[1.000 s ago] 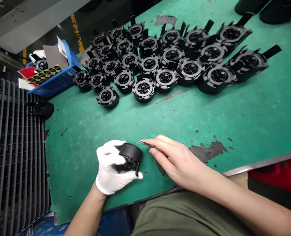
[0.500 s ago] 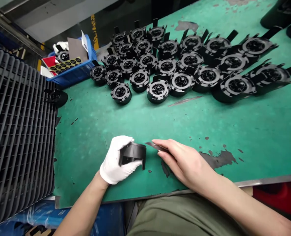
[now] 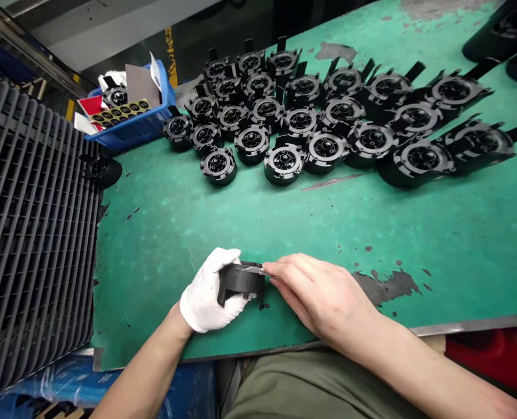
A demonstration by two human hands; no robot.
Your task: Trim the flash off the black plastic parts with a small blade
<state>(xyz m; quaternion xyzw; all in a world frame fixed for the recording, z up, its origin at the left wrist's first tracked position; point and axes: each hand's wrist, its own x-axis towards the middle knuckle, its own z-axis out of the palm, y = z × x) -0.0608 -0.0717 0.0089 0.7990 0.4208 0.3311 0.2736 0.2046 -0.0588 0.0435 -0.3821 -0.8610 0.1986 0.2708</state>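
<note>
My left hand, in a white glove, is wrapped round a black round plastic part above the front of the green table. Bare and ungloved, my right hand pinches a thin pointed blade. The blade lies across the upper edge of the black part, its tip pointing left. My right fingertips are close to the part's right side. Most of the blade's handle is hidden in my right hand.
Several black round housings stand in rows across the back of the green table. A blue bin with stickers and cards sits at the back left. Grey ribbed racks line the left side.
My right hand has moved left and brought the blade onto the black part's upper edge. The part has tilted slightly and shifted a little right and down in my left hand.
</note>
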